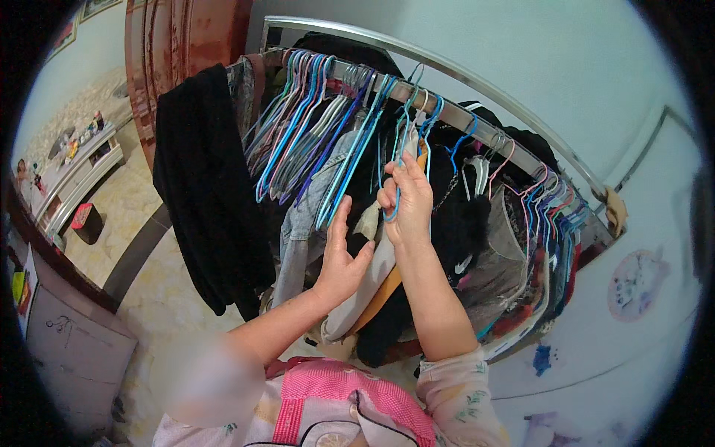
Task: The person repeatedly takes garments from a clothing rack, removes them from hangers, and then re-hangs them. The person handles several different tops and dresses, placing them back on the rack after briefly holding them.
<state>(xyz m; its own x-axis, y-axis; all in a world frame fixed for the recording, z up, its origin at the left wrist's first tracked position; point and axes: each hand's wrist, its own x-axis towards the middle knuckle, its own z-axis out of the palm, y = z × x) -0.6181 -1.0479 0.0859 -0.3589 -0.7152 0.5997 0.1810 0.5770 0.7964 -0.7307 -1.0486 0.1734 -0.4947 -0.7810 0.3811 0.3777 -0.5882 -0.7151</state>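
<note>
My right hand [410,205] is closed around a light-blue clothes hanger [397,195] that hangs from the metal rail. To its left, my left hand [342,261] has its fingers stretched out and holds nothing. The left fingertips are close to the lower ends of several blue hangers [350,175]. Beside them hangs a pale denim garment [298,249]. Behind and below my hands are a light-grey garment [372,279], a mustard-yellow one [383,294] and a dark furry one [465,238], partly hidden by my right forearm.
The metal clothes rack [447,63] runs across the view. Many-coloured hangers [298,127] crowd its left part, and clothed hangers [551,216] its right. A black garment [205,186] drapes over the left end. A grey cabinet [82,350] stands at left, a white door [625,298] at right.
</note>
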